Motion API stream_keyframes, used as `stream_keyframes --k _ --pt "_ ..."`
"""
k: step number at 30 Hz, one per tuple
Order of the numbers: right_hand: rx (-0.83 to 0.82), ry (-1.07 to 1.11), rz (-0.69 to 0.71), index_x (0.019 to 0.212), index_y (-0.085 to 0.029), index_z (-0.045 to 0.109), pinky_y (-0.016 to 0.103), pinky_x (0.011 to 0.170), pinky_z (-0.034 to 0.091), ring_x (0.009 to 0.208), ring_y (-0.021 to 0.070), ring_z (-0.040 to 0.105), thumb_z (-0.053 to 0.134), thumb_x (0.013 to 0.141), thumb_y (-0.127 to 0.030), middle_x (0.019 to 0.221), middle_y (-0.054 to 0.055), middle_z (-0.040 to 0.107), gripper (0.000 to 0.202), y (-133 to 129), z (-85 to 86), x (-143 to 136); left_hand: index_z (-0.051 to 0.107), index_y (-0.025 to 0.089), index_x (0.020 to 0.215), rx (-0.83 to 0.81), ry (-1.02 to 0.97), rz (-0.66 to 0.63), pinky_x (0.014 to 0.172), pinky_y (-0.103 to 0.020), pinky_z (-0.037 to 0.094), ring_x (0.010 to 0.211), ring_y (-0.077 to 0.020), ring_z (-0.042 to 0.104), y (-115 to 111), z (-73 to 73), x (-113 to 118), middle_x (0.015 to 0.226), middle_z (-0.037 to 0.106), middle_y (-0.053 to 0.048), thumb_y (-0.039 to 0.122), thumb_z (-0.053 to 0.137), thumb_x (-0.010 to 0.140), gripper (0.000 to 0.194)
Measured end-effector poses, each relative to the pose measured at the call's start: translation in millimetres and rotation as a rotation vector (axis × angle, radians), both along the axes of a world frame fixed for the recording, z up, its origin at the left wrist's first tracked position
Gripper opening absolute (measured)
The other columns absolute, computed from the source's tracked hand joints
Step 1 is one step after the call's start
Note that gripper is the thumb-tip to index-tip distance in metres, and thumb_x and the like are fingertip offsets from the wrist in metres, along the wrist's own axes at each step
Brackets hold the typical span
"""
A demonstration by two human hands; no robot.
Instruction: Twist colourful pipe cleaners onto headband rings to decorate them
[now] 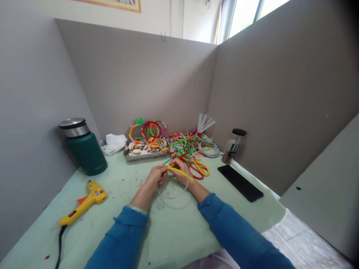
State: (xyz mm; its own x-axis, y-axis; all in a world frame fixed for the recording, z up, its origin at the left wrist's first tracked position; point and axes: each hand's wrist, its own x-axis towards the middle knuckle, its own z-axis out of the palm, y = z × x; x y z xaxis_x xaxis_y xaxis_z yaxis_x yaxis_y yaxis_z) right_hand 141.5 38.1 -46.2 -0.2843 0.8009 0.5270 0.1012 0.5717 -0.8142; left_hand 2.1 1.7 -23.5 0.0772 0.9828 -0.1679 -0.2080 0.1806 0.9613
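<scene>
My left hand (156, 177) and my right hand (179, 172) meet over the middle of the table. Between their fingertips runs a yellow pipe cleaner (182, 173), its free end trailing to the right across my right hand. A thin pale wire loop (176, 197) hangs below both hands, its upper part at my fingers. Closed fingers of my left hand pinch near the left end of the yellow piece. My right fingers are bent around the wire and the yellow piece, partly hidden. Just behind my hands lies a tangle of coloured pipe cleaners (188, 144).
A metal tray (146, 156) of shells stands at the back, with coloured rings (152, 130) on it. At left are a green bottle (86, 153) and a yellow glue gun (84, 204). A black phone-like slab (240, 183) and a clear jar (232, 147) sit at right. Grey partitions (140, 74) enclose the table.
</scene>
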Motion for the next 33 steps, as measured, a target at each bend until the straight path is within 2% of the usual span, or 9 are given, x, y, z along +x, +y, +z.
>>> stream_keyframes --k 4,8,11,17,26,33 --pt "-0.006 -0.009 -0.043 0.070 -0.017 0.056 0.024 0.057 0.039 0.064 0.0132 0.050 0.060 0.075 -0.039 0.069 0.000 0.055 0.022 -5 10.1 4 0.051 0.015 0.072 -0.013 0.048 -0.035 0.034 -0.019 0.010 0.031 -0.0017 0.018 -1 1.8 2 0.048 0.042 0.006 0.029 0.057 0.069 0.015" --pt "-0.019 -0.036 -0.071 0.067 -0.018 0.056 0.024 0.054 0.038 0.062 0.0132 0.048 0.058 0.075 -0.037 0.064 -0.001 0.053 0.022 -6 12.1 5 0.052 0.015 0.072 -0.002 0.109 -0.059 0.035 -0.019 0.010 0.032 -0.0018 0.020 -1 2.5 4 0.048 0.041 0.007 0.028 0.059 0.067 0.015" --pt "-0.046 -0.030 -0.066 0.067 -0.017 0.056 0.023 0.054 0.037 0.060 0.0123 0.047 0.058 0.074 -0.034 0.063 -0.001 0.052 0.018 -5 11.1 5 0.051 0.016 0.072 0.015 0.189 -0.060 0.035 -0.019 0.010 0.032 -0.0024 0.021 -3 2.4 6 0.046 0.036 0.009 0.024 0.063 0.064 0.017" --pt "-0.089 0.013 -0.082 0.056 -0.018 0.046 0.022 0.053 0.033 0.055 0.0099 0.040 0.058 0.073 -0.034 0.056 -0.004 0.043 0.026 3 3.0 3 0.049 0.016 0.065 0.110 0.314 -0.064 0.036 -0.020 0.011 0.035 -0.0024 0.022 -6 1.0 10 0.045 0.032 0.009 0.037 0.071 0.063 0.030" --pt "-0.086 0.011 -0.076 0.061 -0.018 0.051 0.022 0.050 0.033 0.053 0.0101 0.040 0.056 0.076 -0.043 0.055 -0.004 0.045 0.030 4 0.9 3 0.049 0.017 0.063 0.035 0.272 0.039 0.036 -0.019 0.010 0.033 -0.0019 0.022 -5 3.1 13 0.044 0.033 0.009 0.039 0.070 0.066 0.031" --pt "-0.106 0.030 -0.006 0.074 -0.017 0.058 0.023 0.054 0.039 0.057 0.0121 0.051 0.057 0.077 -0.043 0.064 -0.001 0.059 0.026 3 0.9 2 0.055 0.015 0.064 0.020 0.221 0.109 0.035 -0.020 0.010 0.031 -0.0020 0.022 -1 2.2 10 0.044 0.037 0.007 0.038 0.064 0.072 0.026"
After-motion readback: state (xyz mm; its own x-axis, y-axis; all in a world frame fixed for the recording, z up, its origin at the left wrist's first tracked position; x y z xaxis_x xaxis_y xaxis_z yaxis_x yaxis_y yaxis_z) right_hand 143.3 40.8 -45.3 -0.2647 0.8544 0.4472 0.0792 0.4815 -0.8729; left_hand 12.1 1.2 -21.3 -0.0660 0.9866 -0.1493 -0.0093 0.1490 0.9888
